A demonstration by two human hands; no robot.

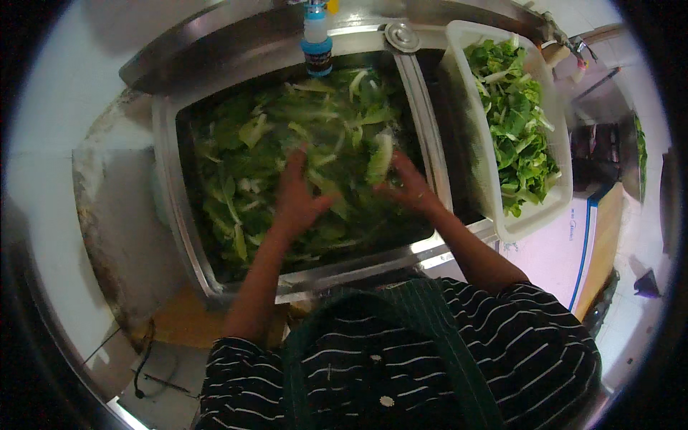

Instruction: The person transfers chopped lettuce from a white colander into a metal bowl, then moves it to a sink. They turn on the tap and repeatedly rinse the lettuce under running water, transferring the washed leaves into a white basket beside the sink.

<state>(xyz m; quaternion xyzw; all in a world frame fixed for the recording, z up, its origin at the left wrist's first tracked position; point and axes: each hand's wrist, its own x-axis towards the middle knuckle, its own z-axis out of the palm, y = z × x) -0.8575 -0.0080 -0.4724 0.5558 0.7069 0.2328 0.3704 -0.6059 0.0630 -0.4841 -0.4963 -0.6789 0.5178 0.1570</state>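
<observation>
A stainless-steel sink basin (436, 161) full of water holds many cut leafy greens (231, 188), some floating and some under the surface. My left hand (298, 199) is over the middle of the basin, thumb and fingers apart, with nothing visible in it. On the right side of the basin, my right hand (408, 185) has its fingers against or just behind a pale green leaf piece (380, 158). Blur hides whether it grips that leaf. Some fingertips of both hands merge with the wet greens.
A blue-and-white tap fitting (317, 48) hangs over the basin's back edge. Beside it on the rim lies a round metal drain cover (402, 37). To the right, a white plastic basket (508, 228) of cut greens (518, 123) rests across the neighbouring basin. A white appliance (553, 252) stands below the basket.
</observation>
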